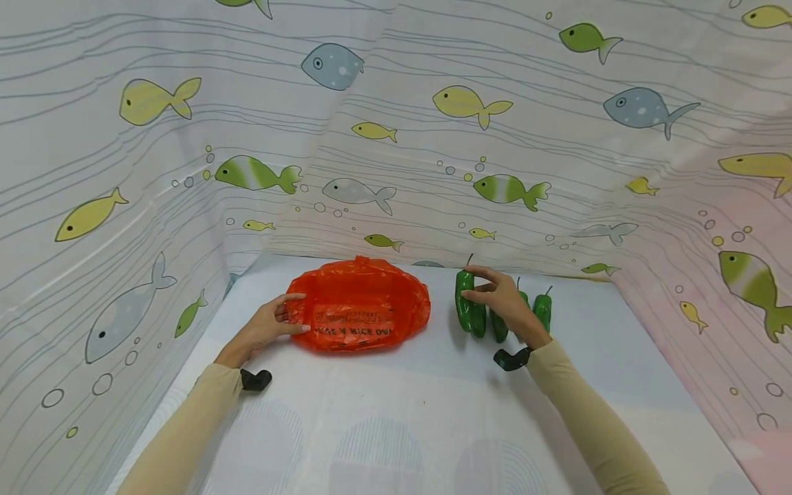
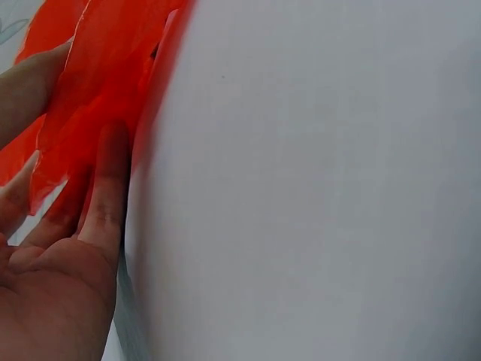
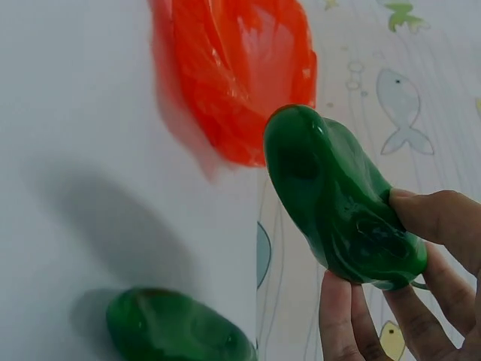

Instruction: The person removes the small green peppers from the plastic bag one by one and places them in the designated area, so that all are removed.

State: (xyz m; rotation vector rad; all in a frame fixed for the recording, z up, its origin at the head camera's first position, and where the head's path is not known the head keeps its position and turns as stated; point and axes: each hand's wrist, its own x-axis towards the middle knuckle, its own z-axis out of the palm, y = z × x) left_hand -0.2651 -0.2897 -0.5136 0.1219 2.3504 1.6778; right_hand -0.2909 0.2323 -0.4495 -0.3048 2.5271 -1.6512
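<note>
My right hand [image 1: 502,295] pinches a long, glossy green pepper [image 1: 463,302] near its stem end. In the right wrist view this pepper [image 3: 331,195] is raised off the surface, thumb on one side and fingers on the other. Several more green peppers [image 1: 542,311] lie beneath and beside that hand, partly hidden by it. On the left, a red plastic bag [image 1: 355,340] with dark printing sits with its mouth spread wide. My left hand [image 1: 265,323] holds the bag's left edge, and in the left wrist view its fingers lie on both sides of the red film [image 2: 90,98].
A white tabletop [image 1: 371,392] with faint pale patterns lies under everything. Walls of fish-patterned sheeting [image 1: 396,158] enclose the table at the back and both sides. Dark devices [image 1: 512,359] are strapped at both wrists.
</note>
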